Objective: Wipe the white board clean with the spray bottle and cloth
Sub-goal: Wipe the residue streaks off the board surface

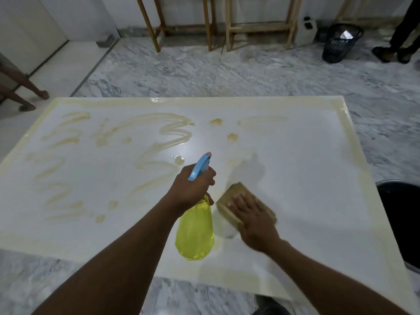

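A large white board (306, 155) lies flat on the marble floor, smeared with yellowish-brown streaks over its left and middle parts. My left hand (193, 187) grips the neck of a yellow spray bottle (195, 233) with a blue trigger head, held above the board's centre, nozzle pointing away from me. Just to its right, my right hand (252, 221) presses flat on a folded tan cloth (236, 194) that rests on the board. The hand is blurred. A wet patch shows on the board beyond the cloth.
A dark bucket (400, 214) stands at the board's right edge. A black mesh basket (341, 42) and a person's legs (400, 39) are at the far right. Bare feet (29, 98) stand at the left. Wooden frames (211, 26) line the far wall.
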A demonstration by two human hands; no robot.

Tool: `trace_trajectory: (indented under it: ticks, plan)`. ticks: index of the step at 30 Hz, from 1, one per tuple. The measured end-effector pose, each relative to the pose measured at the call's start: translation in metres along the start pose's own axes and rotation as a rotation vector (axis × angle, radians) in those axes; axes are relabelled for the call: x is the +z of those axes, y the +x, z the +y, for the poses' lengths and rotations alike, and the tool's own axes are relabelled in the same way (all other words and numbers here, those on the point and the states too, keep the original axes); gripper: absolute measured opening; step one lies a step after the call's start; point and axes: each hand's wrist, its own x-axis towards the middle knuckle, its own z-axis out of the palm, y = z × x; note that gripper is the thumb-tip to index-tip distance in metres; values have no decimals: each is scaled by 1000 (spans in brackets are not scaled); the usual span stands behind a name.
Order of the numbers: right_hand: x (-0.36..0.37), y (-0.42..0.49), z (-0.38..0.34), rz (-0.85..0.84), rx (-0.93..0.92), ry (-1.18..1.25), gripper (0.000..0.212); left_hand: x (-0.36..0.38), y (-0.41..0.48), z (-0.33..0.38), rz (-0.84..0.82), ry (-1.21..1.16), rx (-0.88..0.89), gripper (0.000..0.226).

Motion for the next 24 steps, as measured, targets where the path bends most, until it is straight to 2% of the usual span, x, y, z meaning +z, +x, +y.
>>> trace_trajectory:
  ticks: [2, 4, 5, 6, 8, 10, 11, 14, 16, 18, 20, 22, 24]
  plan:
    - [19, -28, -45, -6, -39, 127, 60, -12, -28, -12, 10, 34, 3, 13]
    - [11, -42, -75, -1, 75, 355, 56, -24, -53, -24, 15, 48, -3, 17]
    - [-8, -40, -83, -13, 228, 572, 51, -28, -61, -28, 18, 52, -5, 19]
    - [-30, -32, -85, 43, 418, 859, 42, -31, -65, -30, 23, 64, -1, 18]
    - [-65, -16, -58, 116, 791, 1380, 30, -36, -65, -29, 45, 96, 14, 24]
    - [-98, -5, -20, 83, 973, 1682, 33, -38, -55, -22, 48, 117, 27, 33]
    - [-114, 1, 0, 71, 991, 1746, 36, -38, -47, -16, 45, 123, 44, 30]
    - [-159, 38, 64, 152, 972, 1637, 30, -36, -9, 5, 37, 142, 88, 22]
    - [-186, 79, 115, 286, 886, 1382, 27, -33, 25, 21, 34, 136, 113, 16]
    - [-208, 124, 161, 377, 780, 1030, 32, -30, 63, 32, 36, 139, 126, 16]
    - [-217, 166, 202, 389, 690, 756, 35, -28, 100, 34, 46, 196, 129, 21]
    - [-216, 207, 237, 384, 679, 574, 42, -26, 131, 32, 53, 240, 141, 16]
    - [-191, 241, 259, 288, 642, 437, 41, -24, 153, 29, 63, 268, 148, 14]
